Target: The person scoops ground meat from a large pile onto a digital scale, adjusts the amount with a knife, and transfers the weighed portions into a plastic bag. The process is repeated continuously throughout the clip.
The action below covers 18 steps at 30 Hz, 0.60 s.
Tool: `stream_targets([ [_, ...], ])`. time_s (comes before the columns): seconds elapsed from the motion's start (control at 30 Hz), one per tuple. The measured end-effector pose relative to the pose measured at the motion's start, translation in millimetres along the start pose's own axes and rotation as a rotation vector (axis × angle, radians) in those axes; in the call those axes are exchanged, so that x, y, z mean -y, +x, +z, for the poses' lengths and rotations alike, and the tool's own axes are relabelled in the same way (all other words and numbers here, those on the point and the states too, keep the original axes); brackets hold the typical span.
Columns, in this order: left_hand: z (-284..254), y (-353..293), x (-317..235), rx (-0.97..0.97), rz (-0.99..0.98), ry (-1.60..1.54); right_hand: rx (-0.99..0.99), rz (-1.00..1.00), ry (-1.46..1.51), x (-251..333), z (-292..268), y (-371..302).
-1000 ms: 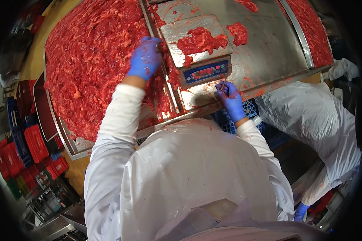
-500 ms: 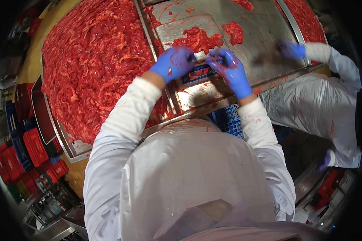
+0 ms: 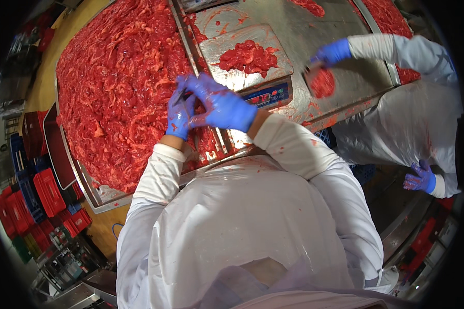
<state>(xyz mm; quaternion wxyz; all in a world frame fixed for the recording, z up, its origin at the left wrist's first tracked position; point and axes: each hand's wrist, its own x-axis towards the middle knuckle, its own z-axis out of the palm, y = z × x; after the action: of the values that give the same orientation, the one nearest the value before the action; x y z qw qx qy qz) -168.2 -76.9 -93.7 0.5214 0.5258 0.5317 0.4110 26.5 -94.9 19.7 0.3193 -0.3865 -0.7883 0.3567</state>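
Both my hands wear blue gloves smeared with red and meet over the right edge of a large tub of red sliced meat (image 3: 123, 98). My left hand (image 3: 178, 117) points upward, its fingers partly hidden behind the right. My right hand (image 3: 226, 107) reaches across to it with fingers stretched out and the thumb apart, touching the left glove. A dark gap shows between them; I cannot make out anything held there. To the right, a heap of meat (image 3: 248, 56) lies on the steel plate (image 3: 211, 49) of a scale with a blue display panel (image 3: 267, 97).
At the right, a co-worker's gloved hand (image 3: 332, 53) holds a flat tool by a blurred meat portion (image 3: 322, 83) on the steel table (image 3: 345, 85). Their other hand (image 3: 420, 176) hangs lower. A metal rail (image 3: 191, 49) borders the tub. Red crates (image 3: 47, 191) stand at the left.
My hands have moved left from the scale to the tub's edge, uncovering the display. The meat on the scale looks more gathered. The co-worker's hand has moved left; a portion beside the scale has shifted nearer.
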Motion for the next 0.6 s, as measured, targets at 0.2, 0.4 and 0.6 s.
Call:
stream_targets([
  [0.2,-50.0,-10.9,-10.0,-0.078,-0.127,0.134,-0.584,0.516,-0.118,-110.6,-86.2,-17.1],
  [0.4,-69.0,24.6,-23.5,-0.078,-0.111,0.165,-0.768,0.678,0.030,-166.2,-103.8,-115.8],
  [0.6,-119.3,175.0,-112.1,-0.218,0.130,0.961,-0.781,0.662,0.487,-134.5,-80.2,-161.6],
])
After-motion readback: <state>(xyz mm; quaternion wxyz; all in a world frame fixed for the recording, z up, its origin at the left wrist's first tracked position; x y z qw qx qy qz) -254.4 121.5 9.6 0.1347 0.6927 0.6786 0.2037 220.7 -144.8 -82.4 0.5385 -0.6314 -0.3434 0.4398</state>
